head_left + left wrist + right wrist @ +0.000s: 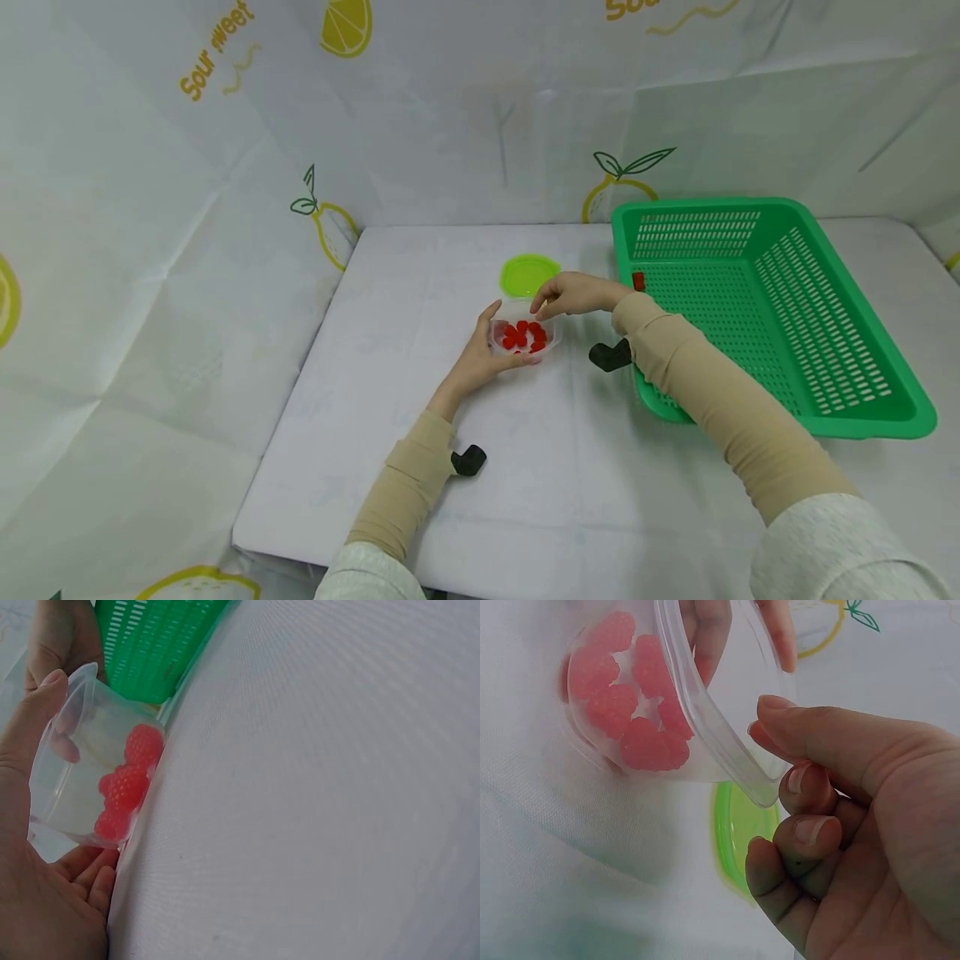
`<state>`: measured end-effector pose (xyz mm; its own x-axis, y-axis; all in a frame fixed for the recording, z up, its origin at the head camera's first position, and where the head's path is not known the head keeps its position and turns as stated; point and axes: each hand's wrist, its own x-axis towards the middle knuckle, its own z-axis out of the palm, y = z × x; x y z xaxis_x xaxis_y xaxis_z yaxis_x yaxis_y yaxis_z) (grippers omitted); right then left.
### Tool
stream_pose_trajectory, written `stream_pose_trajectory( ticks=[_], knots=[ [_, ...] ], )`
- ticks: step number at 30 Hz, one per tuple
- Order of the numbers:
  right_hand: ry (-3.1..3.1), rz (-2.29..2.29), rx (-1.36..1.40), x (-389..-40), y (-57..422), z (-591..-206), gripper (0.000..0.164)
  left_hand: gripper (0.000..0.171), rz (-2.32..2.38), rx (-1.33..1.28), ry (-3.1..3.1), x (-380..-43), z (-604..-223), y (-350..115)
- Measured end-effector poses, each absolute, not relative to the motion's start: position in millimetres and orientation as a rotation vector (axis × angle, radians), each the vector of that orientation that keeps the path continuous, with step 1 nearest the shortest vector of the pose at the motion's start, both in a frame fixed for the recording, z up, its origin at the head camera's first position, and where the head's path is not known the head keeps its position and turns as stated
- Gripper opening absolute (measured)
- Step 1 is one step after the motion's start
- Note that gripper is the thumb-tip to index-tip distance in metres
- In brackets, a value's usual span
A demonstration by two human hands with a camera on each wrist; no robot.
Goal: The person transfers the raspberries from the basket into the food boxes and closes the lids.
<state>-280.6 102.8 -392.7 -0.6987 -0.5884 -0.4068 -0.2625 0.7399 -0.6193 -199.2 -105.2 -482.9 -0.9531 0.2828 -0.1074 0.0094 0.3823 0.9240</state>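
Note:
My left hand grips a small clear plastic container from its left side, thumb and fingers spread around it. Several red raspberries lie in the bottom of this container. At its opening is my right hand, fingers curled, with thumb and index tips close together over the rim. The right wrist view shows nothing between those fingertips. Just behind the container lies a bright green round lid, apart from both hands.
A large green slatted basket stands to the right, partly under my right forearm. A small red object shows at its left side, partly hidden by the sleeve. Black wrist pieces stick out from both sleeves. White lemon-print cloth hangs behind the table.

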Motion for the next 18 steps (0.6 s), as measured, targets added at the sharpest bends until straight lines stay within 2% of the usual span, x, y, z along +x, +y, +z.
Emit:
stream_pose_trajectory(
  ticks=[18],
  knots=[
    [2.330, -0.702, -0.692, -275.6, 106.2, -378.5, 0.036, 0.102, 1.594, 0.227, 2.392, -195.8, -477.8, -102.7]
  ],
)
